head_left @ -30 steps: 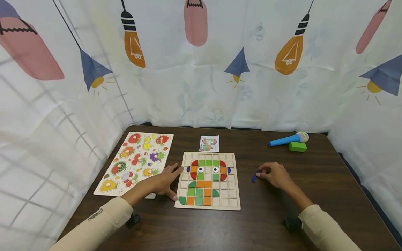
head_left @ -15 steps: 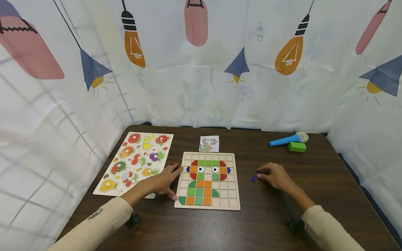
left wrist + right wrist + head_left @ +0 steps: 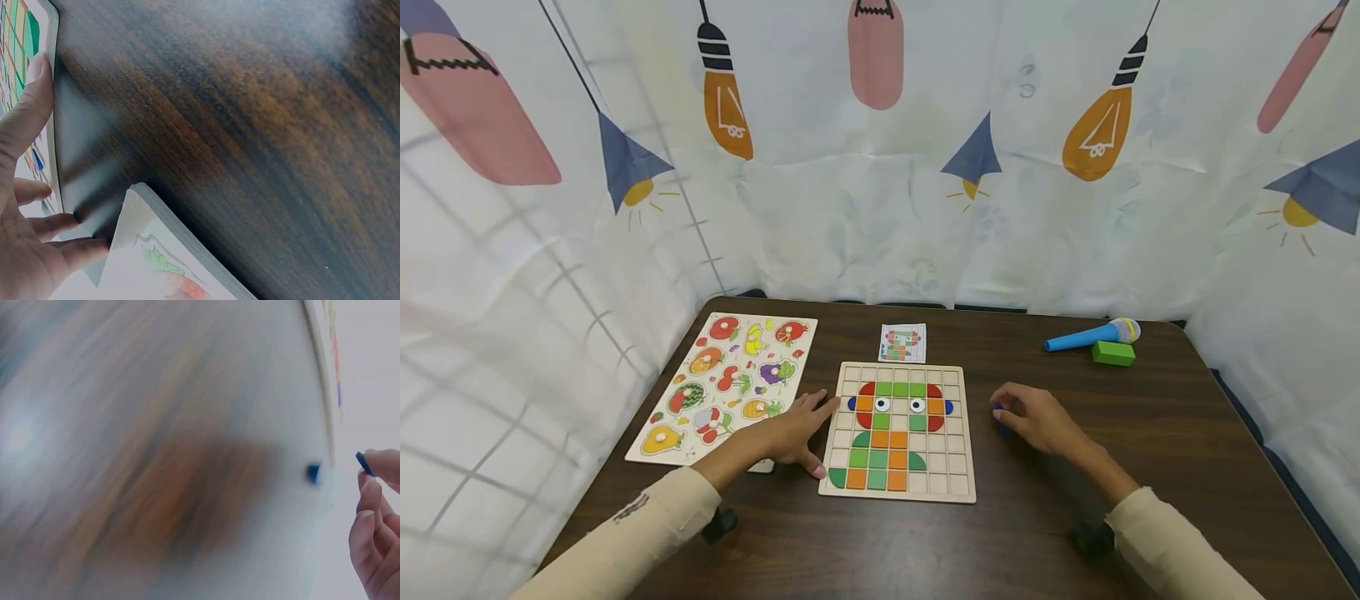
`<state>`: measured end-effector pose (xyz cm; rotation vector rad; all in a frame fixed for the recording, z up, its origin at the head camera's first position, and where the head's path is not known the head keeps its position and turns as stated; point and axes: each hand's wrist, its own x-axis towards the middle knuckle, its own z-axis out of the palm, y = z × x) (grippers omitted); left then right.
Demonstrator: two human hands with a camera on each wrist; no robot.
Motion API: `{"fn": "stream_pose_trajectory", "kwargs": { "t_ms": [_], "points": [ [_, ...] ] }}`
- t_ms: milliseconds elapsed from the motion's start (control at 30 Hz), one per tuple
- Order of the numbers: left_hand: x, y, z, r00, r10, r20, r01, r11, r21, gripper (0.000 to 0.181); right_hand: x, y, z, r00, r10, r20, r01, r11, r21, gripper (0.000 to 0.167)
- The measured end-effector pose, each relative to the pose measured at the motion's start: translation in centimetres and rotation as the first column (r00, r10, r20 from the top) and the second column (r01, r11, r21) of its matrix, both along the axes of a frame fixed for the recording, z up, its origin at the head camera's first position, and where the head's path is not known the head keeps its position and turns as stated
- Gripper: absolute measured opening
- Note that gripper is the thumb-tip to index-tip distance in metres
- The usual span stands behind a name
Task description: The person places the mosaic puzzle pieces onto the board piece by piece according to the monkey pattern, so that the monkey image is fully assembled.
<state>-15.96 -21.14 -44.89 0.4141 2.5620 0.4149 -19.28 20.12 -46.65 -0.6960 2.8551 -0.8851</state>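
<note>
A wooden grid board (image 3: 943,467) with coloured tiles forming an animal-like picture lies mid-table. My left hand (image 3: 793,433) touches its left edge, fingers spread; in the left wrist view the thumb (image 3: 39,81) rests on the board's rim. To the right of the board, my right hand (image 3: 1041,421) is raised a little over the table. Between thumb and fingertip it pinches a small blue tile (image 3: 364,464). A second blue tile (image 3: 314,473), blurred, lies on the table below, mostly hidden by the hand in the head view.
A printed pattern card (image 3: 902,343) lies behind the board. Left of it is a fruit puzzle board (image 3: 715,383), close to my left hand. A blue toy microphone (image 3: 1090,335) and a green block (image 3: 1113,354) sit at the back right. A patterned curtain (image 3: 880,225) encloses the table.
My right hand has lifted the blue tile from the table and shifted left, towards the board. The left hand stays at the board's edge. The head view has shifted slightly.
</note>
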Motion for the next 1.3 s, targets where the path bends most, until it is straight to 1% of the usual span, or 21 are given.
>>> {"fn": "stream_pose_trajectory", "kwargs": {
  "t_ms": [100, 167, 233, 400, 533, 700, 833, 1000, 1100, 1233, 1300],
  "points": [
    [0.0, 0.0, 0.1, 1.0, 0.003, 0.003, -0.003, 1.0, -0.002, 0.114, 0.2, -2.2, 0.6, 0.998, 0.049, 0.025, -0.048, 0.999, -0.025, 0.017],
    [0.1, 0.0, 0.2, 1.0, 0.003, 0.005, -0.003, 1.0, 0.002, 0.114, 0.4, -3.9, 0.9, 0.994, 0.1, 0.043, -0.098, 0.994, -0.046, 0.017],
    [0.1, 0.0, 0.2, 1.0, 0.001, 0.005, -0.001, 1.0, 0.006, 0.114, 0.7, -5.8, 1.0, 0.985, 0.159, 0.064, -0.155, 0.986, -0.069, 0.017],
    [0.2, 0.0, 0.2, 1.0, -0.002, 0.003, 0.002, 1.0, 0.01, 0.114, 1.6, -10.9, 1.0, 0.947, 0.304, 0.108, -0.292, 0.95, -0.113, 0.016],
    [0.2, 0.0, 0.2, 1.0, -0.005, 0.002, 0.005, 1.0, 0.005, 0.113, 2.1, -14.4, 0.9, 0.918, 0.37, 0.143, -0.355, 0.927, -0.125, 0.016],
    [0.2, 0.0, 0.2, 1.0, -0.006, 0.001, 0.006, 1.0, -0.001, 0.112, 2.3, -17.6, 0.2, 0.904, 0.394, 0.167, -0.381, 0.919, -0.106, 0.015],
    [0.3, -0.1, 0.3, 1.0, -0.011, -0.005, 0.011, 1.0, 0.008, 0.112, 2.3, -19.3, -0.2, 0.902, 0.4, 0.164, -0.389, 0.916, -0.095, 0.011],
    [0.3, -0.1, 0.5, 1.0, -0.02, -0.009, 0.02, 1.0, 0.01, 0.113, 2.5, -20.6, -0.4, 0.913, 0.383, 0.143, -0.378, 0.924, -0.062, 0.01],
    [0.3, 0.0, 0.5, 1.0, -0.022, -0.007, 0.022, 1.0, 0.012, 0.113, 2.7, -21.2, -0.6, 0.921, 0.371, 0.119, -0.371, 0.928, -0.023, 0.01],
    [0.4, 0.0, 0.6, 1.0, -0.03, -0.004, 0.03, 0.999, 0.019, 0.112, 2.8, -21.6, -0.9, 0.924, 0.371, 0.091, -0.374, 0.927, 0.016, 0.012],
    [0.4, -0.1, 0.6, 1.0, -0.031, -0.003, 0.031, 0.999, 0.018, 0.112, 2.8, -21.6, -0.8, 0.927, 0.366, 0.084, -0.37, 0.929, 0.026, 0.015]
  ]
}}
